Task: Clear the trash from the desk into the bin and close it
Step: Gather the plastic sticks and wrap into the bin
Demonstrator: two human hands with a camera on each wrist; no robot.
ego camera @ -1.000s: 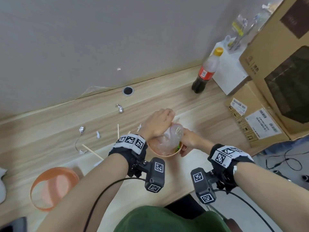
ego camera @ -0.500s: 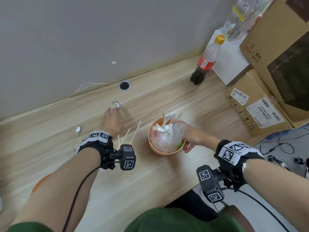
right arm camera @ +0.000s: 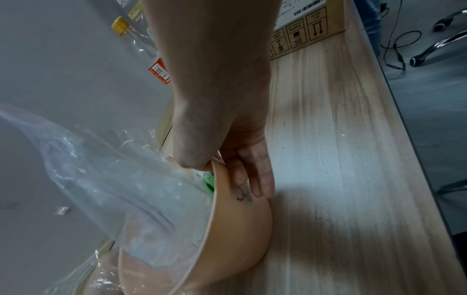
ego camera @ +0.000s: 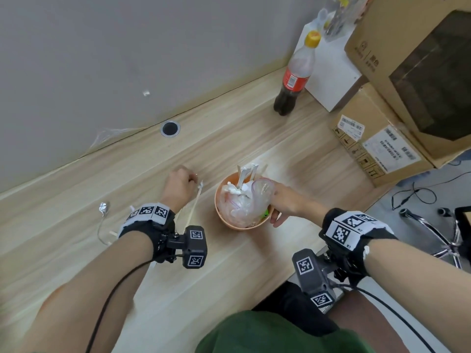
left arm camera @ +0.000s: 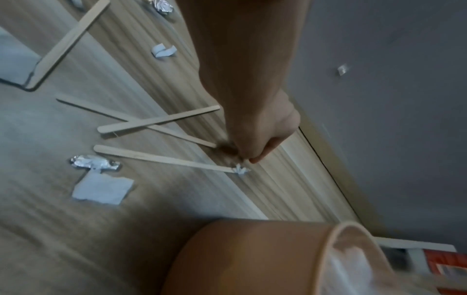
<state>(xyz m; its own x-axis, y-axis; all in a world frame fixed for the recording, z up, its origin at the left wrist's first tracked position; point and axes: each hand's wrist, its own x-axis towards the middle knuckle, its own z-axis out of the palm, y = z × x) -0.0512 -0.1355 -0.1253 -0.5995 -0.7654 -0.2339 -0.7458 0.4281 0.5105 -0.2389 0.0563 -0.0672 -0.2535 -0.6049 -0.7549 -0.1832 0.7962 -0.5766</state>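
A small orange bin (ego camera: 242, 223) stands on the wooden desk (ego camera: 254, 138), stuffed with a clear plastic bag (ego camera: 244, 200), white paper and wooden sticks. My right hand (ego camera: 277, 200) grips its rim (right arm camera: 215, 179), thumb inside and fingers on the outer wall. Left of the bin, my left hand (ego camera: 179, 184) is down on the desk with fingers curled, pinching a small shiny foil scrap (ego camera: 196, 175). In the left wrist view its fingertips (left arm camera: 252, 158) sit beside the paper-tipped end of a wooden stick (left arm camera: 156, 157). More sticks (left arm camera: 151, 123), crumpled foil (left arm camera: 93, 162) and a paper scrap (left arm camera: 102, 187) lie nearby.
Another foil ball on a thin wire (ego camera: 103, 207) lies to the left. A cola bottle (ego camera: 293, 80), a white box (ego camera: 331, 72) and cardboard boxes (ego camera: 382, 149) stand at the back right. A cable hole (ego camera: 170, 128) sits near the wall. A chair base (ego camera: 433, 233) is beyond the desk's right edge.
My left hand left the top of the bin, reached left to a foil scrap and has now curled its fingers on it. The right hand stayed on the bin's rim.
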